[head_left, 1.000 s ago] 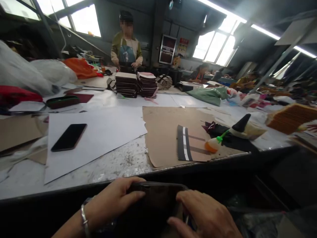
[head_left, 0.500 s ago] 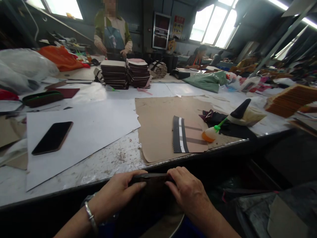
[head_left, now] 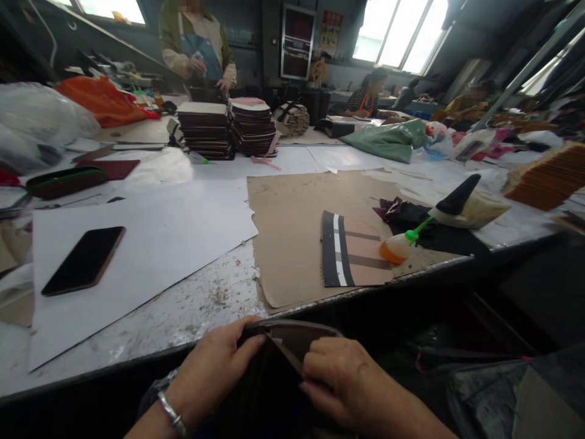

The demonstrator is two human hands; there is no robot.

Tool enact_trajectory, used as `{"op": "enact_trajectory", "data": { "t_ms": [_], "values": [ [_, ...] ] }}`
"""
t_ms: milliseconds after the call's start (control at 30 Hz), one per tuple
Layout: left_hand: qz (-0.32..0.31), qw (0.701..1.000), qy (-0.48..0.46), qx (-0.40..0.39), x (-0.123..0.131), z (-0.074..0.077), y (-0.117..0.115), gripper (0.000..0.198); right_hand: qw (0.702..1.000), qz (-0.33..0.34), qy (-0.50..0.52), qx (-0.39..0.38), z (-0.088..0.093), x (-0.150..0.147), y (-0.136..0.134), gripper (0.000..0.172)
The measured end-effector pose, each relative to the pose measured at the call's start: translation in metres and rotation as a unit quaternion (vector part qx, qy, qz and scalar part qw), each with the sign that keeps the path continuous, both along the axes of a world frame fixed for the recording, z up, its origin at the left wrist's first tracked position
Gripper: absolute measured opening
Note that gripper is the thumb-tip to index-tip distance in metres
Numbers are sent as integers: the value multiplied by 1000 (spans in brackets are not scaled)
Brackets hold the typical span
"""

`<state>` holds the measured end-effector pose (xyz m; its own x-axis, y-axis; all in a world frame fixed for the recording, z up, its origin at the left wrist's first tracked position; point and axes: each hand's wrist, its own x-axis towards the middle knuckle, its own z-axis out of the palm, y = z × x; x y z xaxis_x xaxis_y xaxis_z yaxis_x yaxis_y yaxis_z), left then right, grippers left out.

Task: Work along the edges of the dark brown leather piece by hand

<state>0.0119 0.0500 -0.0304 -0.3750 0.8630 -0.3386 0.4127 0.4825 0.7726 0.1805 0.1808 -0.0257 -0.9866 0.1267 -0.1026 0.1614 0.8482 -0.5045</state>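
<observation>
Below the table's front edge, a dark, flexible piece with a curved rim (head_left: 299, 332) is between my hands; its exact kind is unclear. My left hand (head_left: 222, 360) pinches its left end between thumb and fingers. Curled closed, my right hand (head_left: 340, 378) grips a nearer flap or layer of it, and a gap shows the brownish inside. The lower part is lost in shadow. Just beyond, on brown card (head_left: 292, 238), lies a striped tan and black panel (head_left: 359, 253). A small squeeze bottle (head_left: 397, 249) with orange liquid and a green nozzle rests at that panel's right edge.
A phone (head_left: 85, 259) lies on white board (head_left: 150, 238) at left. Stacks of dark-edged panels (head_left: 205, 131) stand farther back, before a person (head_left: 201, 52) in an apron. A black-handled tool (head_left: 459, 195) and dark cloth are at right, with an orange-brown stack (head_left: 548, 177) beyond.
My right hand has left the rim's right end and moved down and nearer, drawing a layer of the dark piece apart. My left hand keeps its pinch. The view has shifted slightly.
</observation>
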Motion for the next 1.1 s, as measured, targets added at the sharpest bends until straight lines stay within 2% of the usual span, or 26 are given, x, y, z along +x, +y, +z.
{"op": "enact_trajectory", "data": {
  "t_ms": [33, 100, 200, 267, 333, 367, 467, 633, 800, 933, 1100],
  "values": [
    [3, 1000, -5, 0, 0, -2, 0, 30, 999, 33, 6, -29, 1, 1, -1, 14],
    [1, 1000, -17, 1, 0, -5, 1, 31, 997, 37, 15, -59, 2, 2, -2, 13],
    [6, 999, -39, 3, -1, -8, 2, 33, 996, -38, -13, -83, 0, 2, -2, 7],
    [-3, 997, -71, 7, -1, -9, 2, 33, 990, -93, -53, -96, 0, 0, -1, 12],
    [-11, 996, -87, 15, -2, -9, 3, 32, 986, -123, -72, -82, 1, -5, 0, 24],
    [-6, 996, -81, 24, -3, -9, 3, 31, 988, -125, -71, -65, 2, -9, 1, 24],
    [13, 996, -82, 44, -8, -7, 3, 31, 993, -103, -62, -10, 6, -19, 0, 9],
    [-11, 986, -159, 44, -17, -3, 3, 30, 993, -99, -62, 8, 6, -29, -4, 9],
    [-41, 988, -142, 39, -21, -2, 1, 32, 995, -94, -34, 0, 3, -30, -5, 13],
    [-82, 994, -38, 57, -21, -2, 2, 25, 996, -92, -16, 9, 5, -29, -9, 16],
    [-69, 994, -41, 79, -19, -7, 0, 25, 992, -123, -35, 21, 9, -30, -13, 19]
  ]
}}
